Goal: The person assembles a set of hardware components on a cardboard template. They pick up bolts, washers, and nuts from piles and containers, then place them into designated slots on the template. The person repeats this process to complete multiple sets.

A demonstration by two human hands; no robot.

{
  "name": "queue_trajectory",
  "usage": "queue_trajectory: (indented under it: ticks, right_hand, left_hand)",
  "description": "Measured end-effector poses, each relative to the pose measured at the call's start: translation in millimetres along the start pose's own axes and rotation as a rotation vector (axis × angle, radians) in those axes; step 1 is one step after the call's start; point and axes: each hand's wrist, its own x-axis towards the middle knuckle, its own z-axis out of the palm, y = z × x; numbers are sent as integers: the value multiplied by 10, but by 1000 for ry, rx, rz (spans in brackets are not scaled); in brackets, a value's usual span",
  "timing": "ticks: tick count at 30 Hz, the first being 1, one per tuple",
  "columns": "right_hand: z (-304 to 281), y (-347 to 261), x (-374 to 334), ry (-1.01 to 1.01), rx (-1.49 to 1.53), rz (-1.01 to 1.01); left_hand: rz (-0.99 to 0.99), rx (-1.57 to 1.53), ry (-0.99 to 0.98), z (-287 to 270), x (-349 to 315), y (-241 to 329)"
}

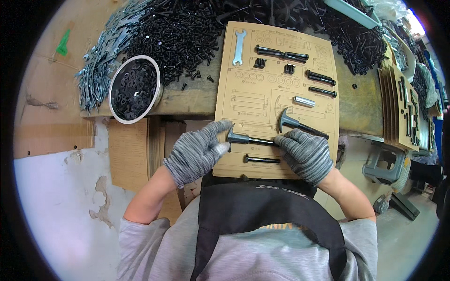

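Note:
A brown cardboard sheet [225, 98] with printed outlines lies in front of me, overhanging the bench edge. Both my hands wear grey striped knit gloves. Near the sheet's lower part, my left hand [193, 151] has thumb and forefinger at the two tips of a T-shaped pin's curved grey head [239, 137]. The far end of its black shaft is pinched by my right hand [307, 154]. A second T-shaped pin [293, 122] rests just above. Below lies a black bolt [261, 159]. Higher up are a silver wrench [239, 47], a silver sleeve [304, 101] and several black bolts [320, 77].
A metal bowl [155, 93] of black washers tilts at the bench's left edge. Behind it are heaps of black bolts [173, 40] and silver wrenches [101, 61]. More filled cardboard sheets [398, 103] stand at right, above a grey stool [385, 166]. A pale blue tray [351, 11] sits far right.

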Motion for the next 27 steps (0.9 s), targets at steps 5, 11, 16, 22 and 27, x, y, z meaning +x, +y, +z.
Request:
queue_trajectory:
  ticks: [5, 11, 16, 22, 27]
  right_hand:
    - [-207, 118, -76, 156, -15, 83]
    - [-259, 590, -289, 60, -214, 179]
    - [-178, 726, -109, 269, -299, 64]
    - [-253, 617, -60, 255, -251, 116]
    - [-393, 589, -96, 392, -248, 149]
  left_hand:
    - [-86, -40, 96, 8, 9, -8]
    - [326, 161, 178, 73, 628, 378]
    - [439, 425, 94, 386, 982, 506]
    - [399, 236, 235, 215, 877, 328]
    - [192, 321, 726, -785, 515, -404]
